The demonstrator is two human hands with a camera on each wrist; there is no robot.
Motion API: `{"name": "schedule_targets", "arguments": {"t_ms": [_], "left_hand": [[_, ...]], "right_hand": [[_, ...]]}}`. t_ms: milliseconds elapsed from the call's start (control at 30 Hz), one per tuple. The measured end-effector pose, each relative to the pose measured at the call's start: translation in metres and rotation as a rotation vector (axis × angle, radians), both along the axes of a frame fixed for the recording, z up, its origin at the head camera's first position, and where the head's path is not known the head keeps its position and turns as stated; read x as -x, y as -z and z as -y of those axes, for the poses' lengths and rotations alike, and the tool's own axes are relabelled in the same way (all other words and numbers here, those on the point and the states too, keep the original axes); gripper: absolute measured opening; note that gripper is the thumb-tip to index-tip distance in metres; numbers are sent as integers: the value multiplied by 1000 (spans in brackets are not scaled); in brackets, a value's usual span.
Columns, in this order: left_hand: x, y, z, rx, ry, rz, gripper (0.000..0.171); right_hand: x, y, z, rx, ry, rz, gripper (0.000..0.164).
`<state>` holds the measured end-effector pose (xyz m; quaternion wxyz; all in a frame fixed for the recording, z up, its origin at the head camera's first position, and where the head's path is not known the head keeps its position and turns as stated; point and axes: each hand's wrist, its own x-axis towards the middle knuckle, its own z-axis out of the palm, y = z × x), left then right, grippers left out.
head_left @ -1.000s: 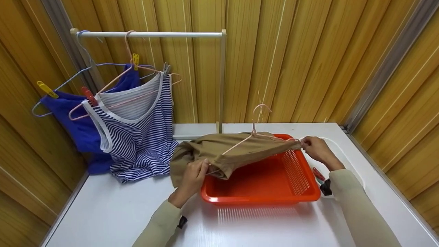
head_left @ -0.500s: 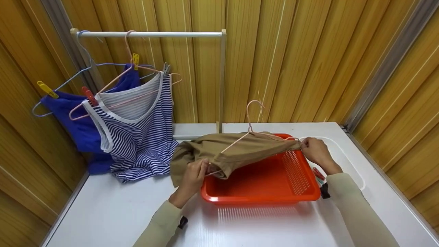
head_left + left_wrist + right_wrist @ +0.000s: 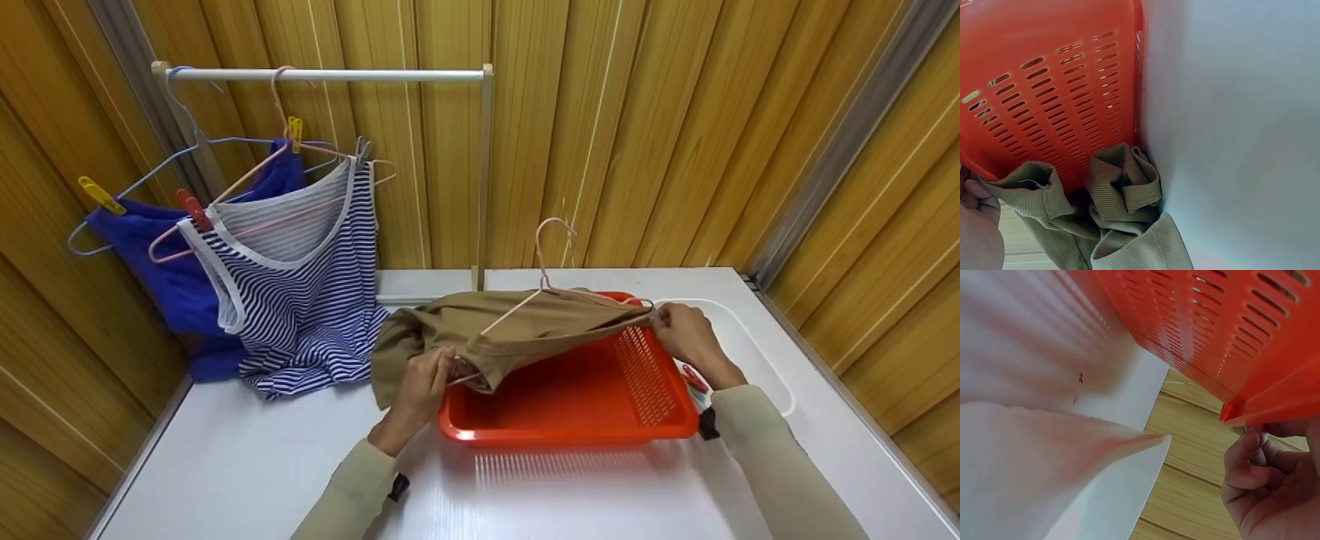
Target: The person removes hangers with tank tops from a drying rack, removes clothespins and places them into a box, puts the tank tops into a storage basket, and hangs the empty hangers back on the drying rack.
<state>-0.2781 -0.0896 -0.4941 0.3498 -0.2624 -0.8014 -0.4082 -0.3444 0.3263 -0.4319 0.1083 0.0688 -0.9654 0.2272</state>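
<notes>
A brown garment (image 3: pixel 525 322) lies stretched across the back and left of the red basket (image 3: pixel 570 433), its left part draping over the basket's side. A pink wire hanger (image 3: pixel 512 312) lies along it, hook upright, its ends reaching toward both hands. My left hand (image 3: pixel 420 386) pinches the garment's near left corner by the hanger's lower bar. At the far right corner, over the basket rim, my right hand (image 3: pixel 686 334) pinches the fabric edge between thumb and fingers. Folded, ribbed-looking brown cloth (image 3: pixel 1123 197) bunches against the basket in the left wrist view.
On the left stands a rack (image 3: pixel 337 75) with a striped tank top (image 3: pixel 300 300) and a blue garment (image 3: pixel 157 262) on hangers, held by clothespins. A white tray (image 3: pixel 757 360) with a red clothespin (image 3: pixel 695 378) lies to the right. Wood-patterned walls surround the white table (image 3: pixel 262 465).
The pink hanger's hook has tipped up and slightly left. My right hand has shifted a little left and down with the garment's corner; my left hand stays nearly in place.
</notes>
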Motion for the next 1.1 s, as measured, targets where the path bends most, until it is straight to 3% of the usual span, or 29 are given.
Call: {"name": "schedule_targets", "arguments": {"t_ms": [233,433,567,733,867,1000,1100], "left_hand": [[1,2,-2,60,-48,-50,24],[0,1,-3,56,-52,-15,27],[-1,0,-3,64,-45,-7,27],[0,-1,-3,89,-39,-42,24],[1,-1,-1,103,-35,-79,21],[0,-1,-1,122,-37,-100,18],[0,0,0,139,-38,-112,19]], "right_hand": [[-7,-2,16,-10,-160,97,12],[-12,-7,17,8,-145,143,15],[-14,-12,11,-3,-150,91,15],[-15,-20,7,35,-120,-81,10],[-14,-22,8,73,-104,-147,20],[-14,-16,8,71,-156,-62,37],[-17,-11,6,69,-202,1,40]]}}
